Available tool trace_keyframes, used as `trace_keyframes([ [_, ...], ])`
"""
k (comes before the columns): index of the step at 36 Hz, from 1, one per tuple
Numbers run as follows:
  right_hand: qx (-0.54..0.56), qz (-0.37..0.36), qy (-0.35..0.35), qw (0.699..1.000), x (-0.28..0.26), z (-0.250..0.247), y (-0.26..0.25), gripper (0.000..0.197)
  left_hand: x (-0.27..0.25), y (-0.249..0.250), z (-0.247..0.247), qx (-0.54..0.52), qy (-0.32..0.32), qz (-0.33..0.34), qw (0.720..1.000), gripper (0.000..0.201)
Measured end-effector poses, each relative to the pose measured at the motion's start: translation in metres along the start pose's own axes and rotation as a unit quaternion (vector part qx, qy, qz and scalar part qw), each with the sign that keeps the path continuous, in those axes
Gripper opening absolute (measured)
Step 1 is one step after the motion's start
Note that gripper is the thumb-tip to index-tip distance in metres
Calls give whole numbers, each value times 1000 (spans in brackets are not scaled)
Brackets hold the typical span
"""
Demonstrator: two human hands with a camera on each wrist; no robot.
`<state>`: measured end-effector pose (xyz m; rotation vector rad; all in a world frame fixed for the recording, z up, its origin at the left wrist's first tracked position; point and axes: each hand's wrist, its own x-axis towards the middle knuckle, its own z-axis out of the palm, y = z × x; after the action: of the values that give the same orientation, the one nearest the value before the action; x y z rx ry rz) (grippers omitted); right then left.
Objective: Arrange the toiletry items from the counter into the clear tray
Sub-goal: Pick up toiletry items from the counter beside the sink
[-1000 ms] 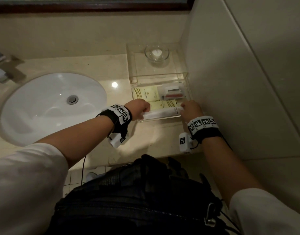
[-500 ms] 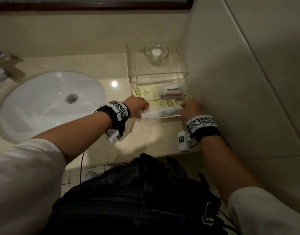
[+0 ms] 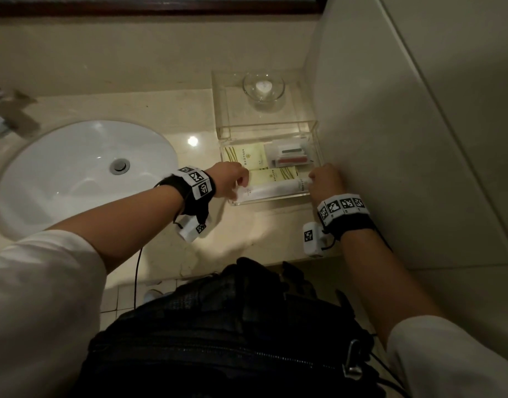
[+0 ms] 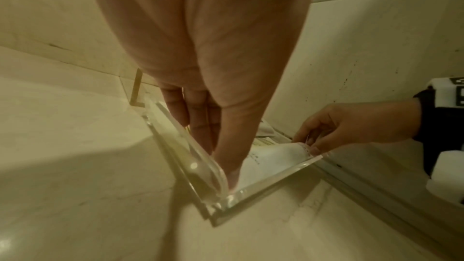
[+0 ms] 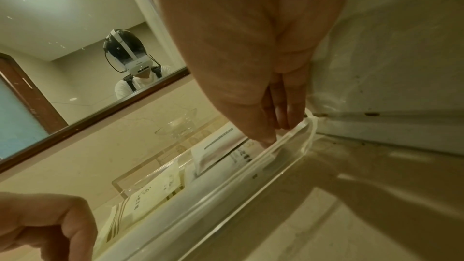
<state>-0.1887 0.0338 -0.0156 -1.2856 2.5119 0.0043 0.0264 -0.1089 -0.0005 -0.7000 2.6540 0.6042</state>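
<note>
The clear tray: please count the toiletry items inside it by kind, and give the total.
Yellow-green packets: 2
Long white packet, held at both ends: 1
Clear-wrapped kit with red and dark pieces: 1
Total in the clear tray: 4

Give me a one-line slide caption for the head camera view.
Both hands, left hand and right hand, hold a long white packet at the front of the clear tray.

The clear tray point(image 3: 271, 201) stood on the counter point(image 3: 149, 113) right of the sink point(image 3: 74, 173), against the side wall point(image 3: 390, 139). In it, the tube point(image 3: 272, 191) lay along the front edge, 2 flat packets point(image 3: 247, 159) behind it, and a dish point(image 3: 263, 87) on the shelf behind.
</note>
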Motion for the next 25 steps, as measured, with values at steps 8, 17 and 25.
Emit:
trace_keyframes([
  [8, 22, -10, -16, 1000, 1, -5, 1, 28, 4, 5, -2, 21, -22, -9, 999, 47],
  [17, 59, -3, -28, 998, -2, -9, -1, 28, 6, 9, -6, 21, -32, -12, 999, 49],
  [25, 43, 3, -55, 998, -2, -11, -6, 27, 1, 16, -6, 80, -34, -13, 996, 52],
])
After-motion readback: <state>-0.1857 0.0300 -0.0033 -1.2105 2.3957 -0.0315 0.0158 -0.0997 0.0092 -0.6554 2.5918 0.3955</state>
